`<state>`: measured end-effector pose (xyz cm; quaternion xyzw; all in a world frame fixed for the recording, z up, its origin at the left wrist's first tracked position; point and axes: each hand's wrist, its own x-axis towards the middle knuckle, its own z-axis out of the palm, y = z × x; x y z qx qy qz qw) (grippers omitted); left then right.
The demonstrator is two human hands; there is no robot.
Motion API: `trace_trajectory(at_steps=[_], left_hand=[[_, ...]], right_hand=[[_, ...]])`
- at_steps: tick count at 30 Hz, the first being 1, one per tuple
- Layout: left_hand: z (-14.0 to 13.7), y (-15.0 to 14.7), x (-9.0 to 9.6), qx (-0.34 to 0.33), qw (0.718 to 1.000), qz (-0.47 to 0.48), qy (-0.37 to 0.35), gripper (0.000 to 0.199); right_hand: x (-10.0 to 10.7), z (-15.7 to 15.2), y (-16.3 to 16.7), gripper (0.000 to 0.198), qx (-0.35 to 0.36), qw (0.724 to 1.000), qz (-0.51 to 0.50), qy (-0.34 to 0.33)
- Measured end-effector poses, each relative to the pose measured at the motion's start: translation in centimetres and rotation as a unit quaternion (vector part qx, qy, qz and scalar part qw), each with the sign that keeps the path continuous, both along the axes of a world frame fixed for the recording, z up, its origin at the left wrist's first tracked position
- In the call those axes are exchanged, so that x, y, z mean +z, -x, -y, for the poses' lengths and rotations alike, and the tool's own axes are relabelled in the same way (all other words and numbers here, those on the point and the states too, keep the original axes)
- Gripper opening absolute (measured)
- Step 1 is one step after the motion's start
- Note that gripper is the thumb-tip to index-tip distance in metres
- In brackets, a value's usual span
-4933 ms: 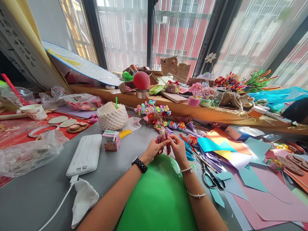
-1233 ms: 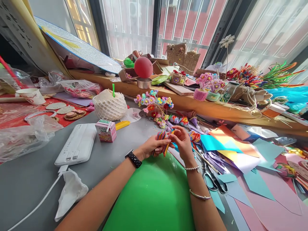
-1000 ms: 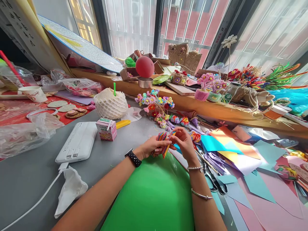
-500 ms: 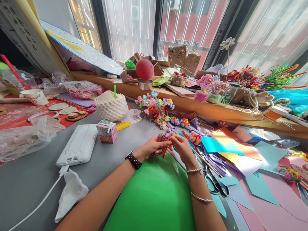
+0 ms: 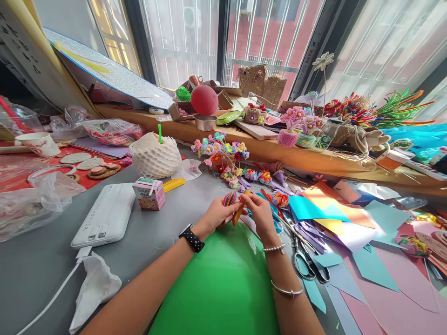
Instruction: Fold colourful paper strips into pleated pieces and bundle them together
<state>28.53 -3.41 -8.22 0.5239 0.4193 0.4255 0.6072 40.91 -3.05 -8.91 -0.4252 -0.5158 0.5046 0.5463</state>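
My left hand (image 5: 217,215), with a dotted black watch strap at the wrist, is closed around a bundle of multicoloured folded paper (image 5: 229,199). An orange strip of the folded paper (image 5: 238,213) stands out between the two hands. Pinched against that strip are the fingertips of my right hand (image 5: 259,211); a beaded bracelet circles its wrist. Just below the hands lies a smooth green surface (image 5: 216,284). Beyond them are small striped paper pieces (image 5: 264,177) and a cluster of crocheted flowers (image 5: 223,153).
Scissors (image 5: 307,265) and coloured paper sheets (image 5: 375,270) cover the right side. To the left lie a white power bank (image 5: 106,214), a pink drink carton (image 5: 149,194) and a net-wrapped coconut (image 5: 155,156). A wooden ledge (image 5: 296,156) with crafts runs along the window.
My fingers have shifted on the folded paper, and an orange strip now shows between the hands. The view has turned slightly, so the whole scene sits a little farther left.
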Motion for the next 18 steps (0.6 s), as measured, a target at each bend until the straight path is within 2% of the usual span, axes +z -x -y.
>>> trace_trajectory(at_steps=[3, 5, 10, 14, 18], left_hand=[[-0.1, 0.2, 0.0, -0.018, 1.0, -0.013, 0.0, 0.033], [-0.1, 0.3, 0.0, -0.03, 0.999, -0.019, -0.006, 0.033], [0.0, 0.1, -0.1, -0.019, 1.0, -0.015, -0.021, 0.029], [0.0, 0.2, 0.2, -0.001, 0.997, 0.074, 0.009, 0.029], [-0.2, 0.6, 0.5, 0.027, 0.987, 0.159, 0.007, 0.033]], right_hand=[[0.2, 0.2, 0.1, 0.022, 0.059, 0.995, -0.054, 0.059], [0.4, 0.3, 0.1, 0.021, 0.068, 0.993, -0.075, 0.066], [-0.1, -0.2, -0.2, 0.018, 0.016, 0.995, -0.086, 0.037], [-0.5, -0.7, -1.0, 0.016, -0.038, 0.988, -0.144, 0.028], [-0.1, -0.4, -1.3, 0.015, 0.058, 0.989, -0.133, 0.037]])
